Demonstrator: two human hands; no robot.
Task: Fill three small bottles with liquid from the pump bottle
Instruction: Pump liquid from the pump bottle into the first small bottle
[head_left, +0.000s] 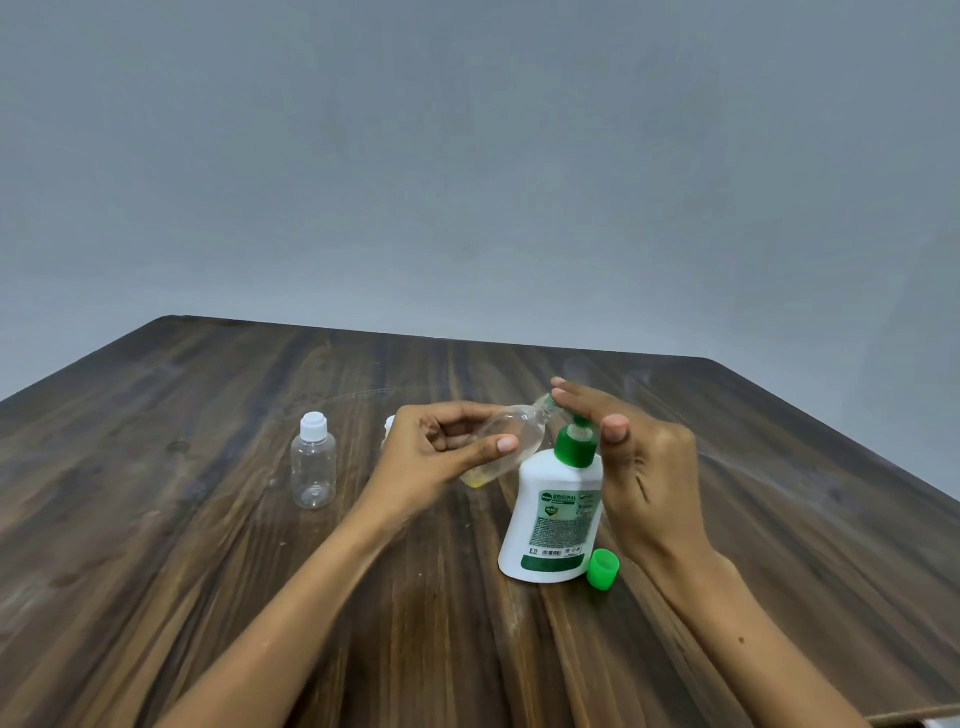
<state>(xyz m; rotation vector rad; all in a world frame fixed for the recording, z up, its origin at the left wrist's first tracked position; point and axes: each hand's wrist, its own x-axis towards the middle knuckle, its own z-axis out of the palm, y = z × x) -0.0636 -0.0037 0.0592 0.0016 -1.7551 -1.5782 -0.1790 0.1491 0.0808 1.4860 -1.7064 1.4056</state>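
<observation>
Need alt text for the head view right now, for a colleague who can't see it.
A left hand holds a tilted small clear bottle with its mouth at the pump bottle nozzle, while the right hand presses the pump. A capped small bottle and green cap sit on the wooden table.

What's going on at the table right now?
A person's left hand holds a small clear plastic bottle tilted, its open neck up at the nozzle of the white pump bottle with a green pump head. The right hand presses on the pump with straight fingers. A little yellowish liquid sits in the held bottle. A capped, empty-looking clear bottle stands to the left; a loose green cap lies by the pump bottle.
</observation>
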